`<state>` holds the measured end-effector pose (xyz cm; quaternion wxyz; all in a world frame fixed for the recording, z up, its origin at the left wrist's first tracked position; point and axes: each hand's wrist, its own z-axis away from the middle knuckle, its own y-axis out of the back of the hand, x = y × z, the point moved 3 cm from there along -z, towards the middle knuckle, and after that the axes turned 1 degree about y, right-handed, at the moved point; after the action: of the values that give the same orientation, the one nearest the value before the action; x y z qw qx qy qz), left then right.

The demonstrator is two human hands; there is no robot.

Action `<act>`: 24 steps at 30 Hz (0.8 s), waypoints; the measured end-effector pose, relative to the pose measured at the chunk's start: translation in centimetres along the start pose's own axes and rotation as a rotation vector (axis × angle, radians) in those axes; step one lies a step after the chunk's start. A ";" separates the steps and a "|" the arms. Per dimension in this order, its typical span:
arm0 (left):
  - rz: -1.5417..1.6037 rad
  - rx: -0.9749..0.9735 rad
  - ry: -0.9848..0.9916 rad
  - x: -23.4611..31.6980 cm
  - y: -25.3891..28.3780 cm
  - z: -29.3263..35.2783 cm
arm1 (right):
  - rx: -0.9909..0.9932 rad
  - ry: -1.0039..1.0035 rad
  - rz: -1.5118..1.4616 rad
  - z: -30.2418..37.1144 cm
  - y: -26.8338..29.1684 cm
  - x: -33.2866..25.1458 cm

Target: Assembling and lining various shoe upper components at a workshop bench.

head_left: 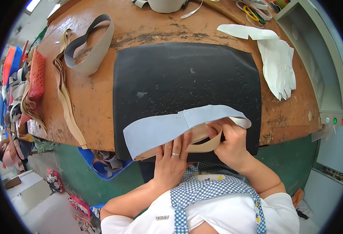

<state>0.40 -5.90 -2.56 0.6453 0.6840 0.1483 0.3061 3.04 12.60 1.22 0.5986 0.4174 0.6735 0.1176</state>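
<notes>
A wide light blue band (156, 130), leather-like and beige on its inner side, is bent into a long loop over the near part of a black mat (187, 74). A seam crosses it near the middle. My left hand (170, 160), a ring on one finger, holds its near edge left of centre; the thumb is hidden. At the band's right end, my right hand (232, 144) is closed, with fingers curled over a narrower beige strip (206, 146) and the band's inner side. Just what its fingertips pinch is hidden.
A grey looped band (89, 64) and long tan strips (65, 93) lie on the wooden table at left. White pieces (277, 64) are stacked at right beside a pale machine housing (331, 78). A blue bin (101, 171) of scraps sits below the table's near edge.
</notes>
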 end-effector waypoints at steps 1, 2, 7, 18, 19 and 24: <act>-0.054 -0.001 0.006 0.0 -0.2 0.1 | -0.001 -0.007 -0.007 -0.1 0.1 -0.1; -0.110 -0.002 0.013 0.0 -0.3 0.2 | -0.005 -0.010 -0.008 0.0 0.0 -0.1; -0.176 0.044 -0.003 0.2 -0.4 -0.3 | -0.062 -0.002 0.117 -0.6 -0.2 -0.7; -0.211 0.173 -0.024 0.5 -0.8 -0.5 | 0.028 0.125 0.060 -0.2 -1.5 -0.3; -0.228 0.171 -0.025 0.5 -0.9 -0.5 | 0.037 0.123 0.044 -0.4 -1.6 -0.3; -0.202 0.176 -0.035 0.3 -1.2 -0.5 | 0.068 0.113 0.079 -0.1 -2.2 -0.3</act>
<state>0.61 -5.19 -3.63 0.6127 0.7249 0.2315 0.2135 2.02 11.11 0.01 0.5399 0.4566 0.6928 0.1417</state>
